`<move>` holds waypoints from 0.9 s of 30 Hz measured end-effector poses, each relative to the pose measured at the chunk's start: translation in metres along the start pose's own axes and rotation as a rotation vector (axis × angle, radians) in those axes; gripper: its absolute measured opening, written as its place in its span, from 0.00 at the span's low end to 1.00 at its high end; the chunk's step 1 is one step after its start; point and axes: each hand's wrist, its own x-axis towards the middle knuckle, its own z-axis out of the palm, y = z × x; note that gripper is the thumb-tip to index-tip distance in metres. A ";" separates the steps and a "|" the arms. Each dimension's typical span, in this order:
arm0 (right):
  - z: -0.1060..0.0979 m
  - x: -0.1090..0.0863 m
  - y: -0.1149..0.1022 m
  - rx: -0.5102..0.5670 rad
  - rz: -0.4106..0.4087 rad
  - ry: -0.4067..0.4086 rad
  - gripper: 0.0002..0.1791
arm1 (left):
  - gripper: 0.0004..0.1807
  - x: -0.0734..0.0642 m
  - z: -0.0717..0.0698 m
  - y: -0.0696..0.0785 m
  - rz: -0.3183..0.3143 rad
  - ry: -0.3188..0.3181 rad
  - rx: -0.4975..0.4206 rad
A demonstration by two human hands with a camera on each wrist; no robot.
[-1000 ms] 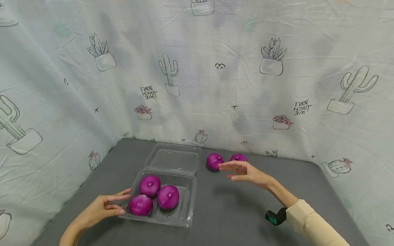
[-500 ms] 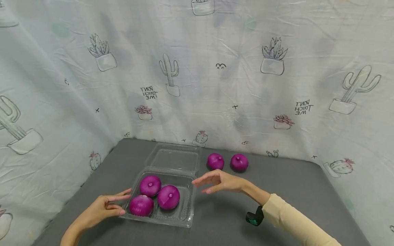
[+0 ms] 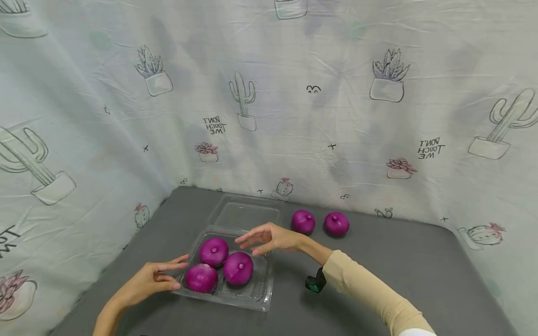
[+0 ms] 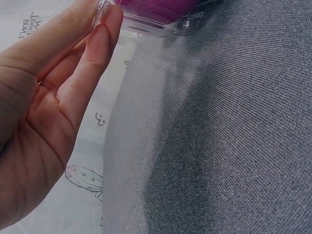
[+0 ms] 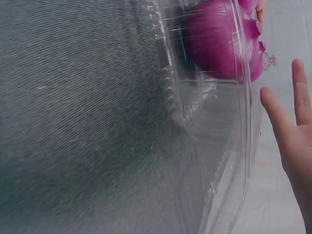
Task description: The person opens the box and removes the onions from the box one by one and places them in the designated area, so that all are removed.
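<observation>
A hinged clear plastic container lies with its lid laid back, three red onions in the left part of its tray. My left hand holds the container's left rim near the front corner; its thumb and fingertips meet the clear edge in the left wrist view. Above the tray's right back side hovers my right hand, fingers spread and loosely bent, nothing between them. The right wrist view has that hand beside the clear wall, near a red onion.
Two more red onions sit on the grey tabletop at the back, right of the open lid. A white curtain printed with cactuses stands behind and beside the table.
My right hand has moved left and nearer from beside the two back onions to over the container. The left hand has stayed at the rim. The head view has shifted slightly right.
</observation>
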 end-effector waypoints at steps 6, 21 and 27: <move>0.004 0.014 0.007 -0.003 0.007 0.000 0.27 | 0.24 0.001 0.001 0.000 0.003 -0.003 -0.026; -0.003 -0.008 -0.004 -0.031 0.169 -0.082 0.30 | 0.25 -0.001 0.001 0.000 -0.015 0.003 -0.028; -0.010 -0.001 -0.007 -0.084 0.240 -0.196 0.35 | 0.25 0.001 0.000 -0.003 -0.023 0.009 -0.013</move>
